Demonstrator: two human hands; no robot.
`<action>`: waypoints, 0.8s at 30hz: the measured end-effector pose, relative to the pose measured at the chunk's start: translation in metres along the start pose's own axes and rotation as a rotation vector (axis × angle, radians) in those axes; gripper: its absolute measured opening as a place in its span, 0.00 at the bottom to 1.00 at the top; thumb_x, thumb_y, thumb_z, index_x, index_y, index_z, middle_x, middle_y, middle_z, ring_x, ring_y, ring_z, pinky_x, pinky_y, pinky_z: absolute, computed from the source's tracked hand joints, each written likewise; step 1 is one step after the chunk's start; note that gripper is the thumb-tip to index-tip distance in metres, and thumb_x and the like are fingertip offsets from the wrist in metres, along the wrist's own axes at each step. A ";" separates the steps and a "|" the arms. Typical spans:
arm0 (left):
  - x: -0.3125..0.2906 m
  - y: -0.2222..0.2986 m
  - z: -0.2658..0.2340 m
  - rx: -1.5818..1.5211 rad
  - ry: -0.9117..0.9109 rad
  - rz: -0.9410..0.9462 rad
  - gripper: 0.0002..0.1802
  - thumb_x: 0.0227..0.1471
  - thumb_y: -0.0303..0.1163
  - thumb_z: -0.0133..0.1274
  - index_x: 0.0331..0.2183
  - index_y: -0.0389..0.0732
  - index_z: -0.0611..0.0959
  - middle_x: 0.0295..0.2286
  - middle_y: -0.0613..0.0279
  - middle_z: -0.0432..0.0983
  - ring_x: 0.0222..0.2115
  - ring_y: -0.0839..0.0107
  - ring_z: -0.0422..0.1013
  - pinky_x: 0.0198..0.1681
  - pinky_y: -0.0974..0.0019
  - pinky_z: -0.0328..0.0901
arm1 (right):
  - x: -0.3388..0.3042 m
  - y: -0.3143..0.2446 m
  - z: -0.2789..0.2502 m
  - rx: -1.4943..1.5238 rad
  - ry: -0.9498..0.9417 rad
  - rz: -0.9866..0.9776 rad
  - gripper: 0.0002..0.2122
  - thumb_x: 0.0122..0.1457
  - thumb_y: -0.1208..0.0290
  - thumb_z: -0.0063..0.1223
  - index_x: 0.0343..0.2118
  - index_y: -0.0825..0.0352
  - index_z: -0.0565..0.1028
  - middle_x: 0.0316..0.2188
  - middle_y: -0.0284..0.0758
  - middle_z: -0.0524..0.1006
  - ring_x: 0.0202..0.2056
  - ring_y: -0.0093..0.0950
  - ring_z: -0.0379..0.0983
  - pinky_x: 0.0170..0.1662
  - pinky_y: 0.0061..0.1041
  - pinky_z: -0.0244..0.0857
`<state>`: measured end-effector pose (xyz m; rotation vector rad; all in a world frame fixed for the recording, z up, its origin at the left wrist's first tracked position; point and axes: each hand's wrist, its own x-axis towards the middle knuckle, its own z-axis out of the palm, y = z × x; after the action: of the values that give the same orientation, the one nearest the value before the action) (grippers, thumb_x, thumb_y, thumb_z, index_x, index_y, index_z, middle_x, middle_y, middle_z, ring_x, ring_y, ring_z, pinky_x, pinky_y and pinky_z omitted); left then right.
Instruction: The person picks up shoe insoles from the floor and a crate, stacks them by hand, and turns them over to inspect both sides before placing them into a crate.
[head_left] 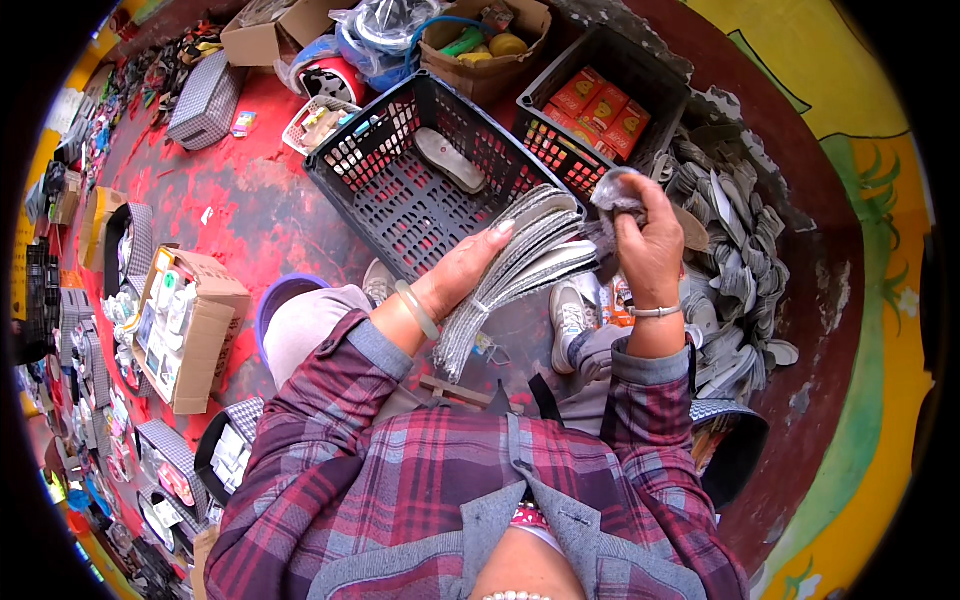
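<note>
A thick bundle of grey shoe insoles point(530, 250) is gripped in my left hand point(462, 268), fanned at its upper end and drawn close together at the lower. My right hand point(650, 240) pinches a crumpled greyish wad point(612, 195) just beside the bundle's upper end; whether it is cloth or thin plastic I cannot tell. Beyond my hands stands a black plastic crate point(400, 215) with one pale insole point(450, 160) lying inside. A large heap of loose grey insoles point(735, 230) lies to the right, against the wall.
A second black crate point(540, 125) holds orange boxes point(600, 108). Behind the crates is a cardboard box point(510, 75) of mixed goods. Leftward stand an open carton point(215, 330), a purple tub point(275, 300) and several checked bins. A dark bin point(735, 465) is near my right elbow.
</note>
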<state>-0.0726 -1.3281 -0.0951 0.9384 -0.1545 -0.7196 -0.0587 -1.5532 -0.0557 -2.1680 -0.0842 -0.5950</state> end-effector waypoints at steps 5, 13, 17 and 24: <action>0.004 -0.013 -0.016 0.125 0.056 0.084 0.25 0.60 0.44 0.36 0.50 0.36 0.71 0.44 0.59 0.72 0.41 0.73 0.70 0.45 0.72 0.65 | -0.005 -0.046 0.010 0.182 -0.177 -0.378 0.17 0.43 0.85 0.50 0.39 0.65 0.74 0.35 0.38 0.75 0.37 0.36 0.72 0.42 0.26 0.66; -0.002 -0.001 -0.013 0.407 0.019 0.077 0.24 0.61 0.44 0.36 0.47 0.34 0.73 0.42 0.63 0.72 0.42 0.78 0.65 0.48 0.72 0.59 | -0.011 -0.036 0.030 -0.123 -0.126 -0.303 0.11 0.41 0.83 0.46 0.29 0.66 0.73 0.30 0.39 0.73 0.38 0.39 0.68 0.42 0.34 0.63; -0.005 0.001 -0.010 0.392 0.027 0.016 0.27 0.61 0.46 0.37 0.47 0.32 0.72 0.42 0.63 0.72 0.41 0.78 0.65 0.48 0.73 0.58 | 0.000 0.013 0.019 -0.286 -0.057 0.000 0.10 0.43 0.81 0.46 0.31 0.66 0.73 0.31 0.41 0.73 0.35 0.41 0.70 0.41 0.34 0.65; 0.000 -0.007 -0.014 0.151 0.108 -0.128 0.25 0.59 0.45 0.39 0.44 0.33 0.75 0.38 0.61 0.75 0.37 0.79 0.69 0.43 0.73 0.64 | -0.002 -0.040 0.012 0.107 -0.159 -0.406 0.12 0.39 0.86 0.49 0.29 0.67 0.74 0.30 0.39 0.74 0.35 0.35 0.71 0.40 0.27 0.66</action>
<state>-0.0709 -1.3213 -0.1090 1.1367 -0.0547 -0.7809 -0.0663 -1.5185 -0.0333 -2.1008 -0.6395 -0.6254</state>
